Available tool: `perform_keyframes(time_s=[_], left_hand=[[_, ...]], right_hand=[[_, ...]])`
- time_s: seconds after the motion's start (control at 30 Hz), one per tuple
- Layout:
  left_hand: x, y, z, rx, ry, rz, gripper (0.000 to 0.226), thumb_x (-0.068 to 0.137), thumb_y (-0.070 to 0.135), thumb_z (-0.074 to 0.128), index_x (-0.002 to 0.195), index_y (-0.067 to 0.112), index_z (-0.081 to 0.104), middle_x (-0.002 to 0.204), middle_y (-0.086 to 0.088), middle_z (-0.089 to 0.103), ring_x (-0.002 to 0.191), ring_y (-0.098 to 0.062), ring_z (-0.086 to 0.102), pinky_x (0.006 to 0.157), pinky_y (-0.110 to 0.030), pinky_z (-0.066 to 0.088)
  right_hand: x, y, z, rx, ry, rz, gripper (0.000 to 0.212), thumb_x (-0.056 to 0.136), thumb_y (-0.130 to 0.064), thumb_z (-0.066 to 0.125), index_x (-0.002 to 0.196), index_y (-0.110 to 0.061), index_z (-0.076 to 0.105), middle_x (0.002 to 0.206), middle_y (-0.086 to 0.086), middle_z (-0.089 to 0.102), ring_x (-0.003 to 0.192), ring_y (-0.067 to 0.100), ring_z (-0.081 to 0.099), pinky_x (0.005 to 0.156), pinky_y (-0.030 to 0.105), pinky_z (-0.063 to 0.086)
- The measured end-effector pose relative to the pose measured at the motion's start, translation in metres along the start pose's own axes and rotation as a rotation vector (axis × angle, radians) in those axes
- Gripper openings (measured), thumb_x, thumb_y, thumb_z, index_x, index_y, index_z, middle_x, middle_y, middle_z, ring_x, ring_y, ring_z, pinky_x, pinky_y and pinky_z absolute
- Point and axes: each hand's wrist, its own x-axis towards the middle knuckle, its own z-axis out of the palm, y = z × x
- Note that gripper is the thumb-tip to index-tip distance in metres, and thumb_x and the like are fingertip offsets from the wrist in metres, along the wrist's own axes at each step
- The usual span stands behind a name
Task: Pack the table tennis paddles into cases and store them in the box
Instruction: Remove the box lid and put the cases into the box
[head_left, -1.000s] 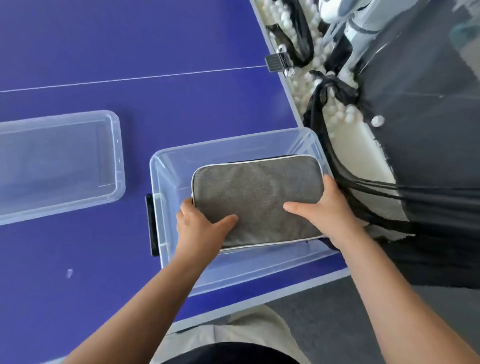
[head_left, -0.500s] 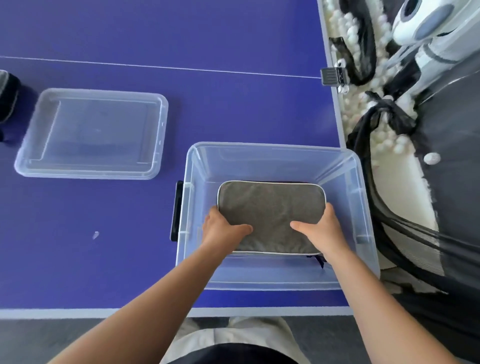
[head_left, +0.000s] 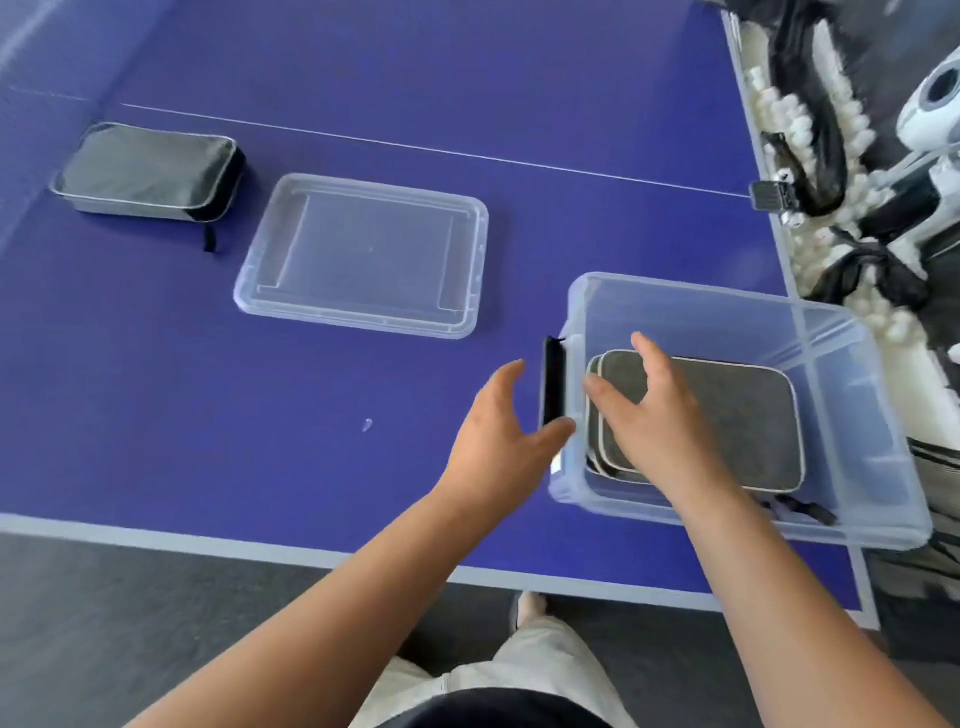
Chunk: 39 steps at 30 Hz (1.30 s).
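Three grey zipped fabric cases: two stacked in one clear plastic box, one apart. Right hand, fingers released, above the stack; left hand released beside the box.

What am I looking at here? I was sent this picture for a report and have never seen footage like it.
There is no machine here. A person wears a camera on their head, so you look down along their own arms. Both hands are open and hold nothing: the left hand hovers beside the black latch of a clear plastic box, and the right hand is over the box. In the box lie grey paddle cases, apparently two stacked. On the blue table tennis table lie the box's clear lid and another case at the far left, not yet stored.
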Motion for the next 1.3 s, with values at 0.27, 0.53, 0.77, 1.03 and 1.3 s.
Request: perform_keyframes(time_s=[0.27,0.53,0.77,1.03,1.3], left_hand=[[-0.042,-0.106,-0.176,0.155,0.233,-0.05,0.067,0.097,0.047,0.051,0.154,0.026,0.025,0.16,0.009,0.025,0.139,-0.013,0.038,0.113,-0.036,0.035],[-0.019,-0.188,-0.325,0.286,0.36,-0.153,0.065,0.098,0.047,0.049,0.153,0.021,0.028,0.161,0.001,0.024,0.148,-0.015,0.023,0.116,-0.034,0.025],[0.056,-0.215,-0.442,0.422,0.406,-0.193,0.065,0.098,0.046,0.051,0.152,0.017,0.03,0.16,-0.003,0.025,0.147,-0.02,0.024,0.116,-0.035,0.025],[0.139,-0.233,-0.525,0.496,0.331,-0.172,0.066,0.098,0.045,0.051,0.153,0.016,0.029,0.162,-0.005,0.022,0.151,-0.021,0.011,0.121,-0.038,0.017],[0.257,-0.233,-0.608,0.553,0.309,-0.088,0.072,0.094,0.046,0.058,0.15,0.011,0.032,0.158,-0.011,0.028,0.147,-0.026,0.02,0.12,-0.041,0.02]], right_hand=[[-0.07,-0.106,0.138,-0.062,-0.207,-0.197,0.071,0.091,-0.059,0.049,0.152,-0.03,0.028,0.159,-0.013,0.023,0.147,0.009,0.019,0.118,0.037,0.024],[-0.054,-0.197,0.262,-0.161,-0.412,-0.327,0.074,0.092,-0.06,0.046,0.154,-0.026,0.023,0.162,-0.012,0.015,0.149,0.007,0.005,0.121,0.041,0.017],[0.02,-0.282,0.353,-0.207,-0.486,-0.358,0.073,0.094,-0.059,0.045,0.155,-0.026,0.019,0.163,-0.009,0.012,0.15,0.009,0.002,0.12,0.036,0.011],[0.087,-0.352,0.426,-0.274,-0.471,-0.331,0.075,0.094,-0.06,0.045,0.155,-0.023,0.02,0.163,-0.008,0.012,0.15,0.011,0.004,0.12,0.035,0.011],[0.167,-0.404,0.479,-0.28,-0.356,-0.226,0.084,0.094,-0.055,0.049,0.156,-0.015,0.01,0.163,0.001,0.01,0.15,0.018,0.007,0.119,0.036,0.013]])
